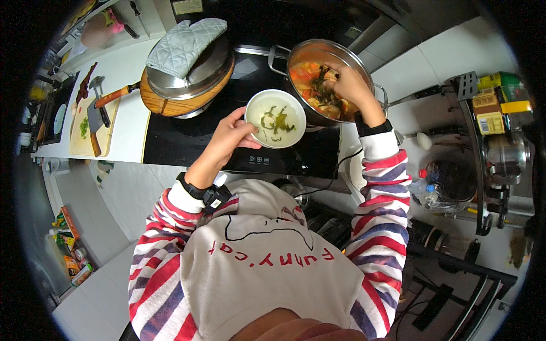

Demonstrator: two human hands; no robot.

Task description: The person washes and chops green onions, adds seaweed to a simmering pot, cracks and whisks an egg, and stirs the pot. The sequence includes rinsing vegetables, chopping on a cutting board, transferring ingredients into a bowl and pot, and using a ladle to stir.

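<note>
My left hand [233,135] grips the rim of a white bowl [276,94] holding pale liquid with loose dark green leaves [277,120]. To its right, my right hand [347,85] reaches into a steel stockpot [323,44], its fingers closed around dark leafy greens [322,87]. Those greens hang over orange-red soup with pieces of vegetable [303,73] in the pot. Both vessels are over a black glass cooktop [192,143]; whether the bowl rests on it I cannot tell.
Left of the pot, a wooden-handled pan [187,106] carries a steel lid and a grey quilted oven mitt [183,47]. A cutting board [76,143] with a cleaver [92,128] and chopped greens [84,128] lies farther left. A black rack [480,170] with packages stands right.
</note>
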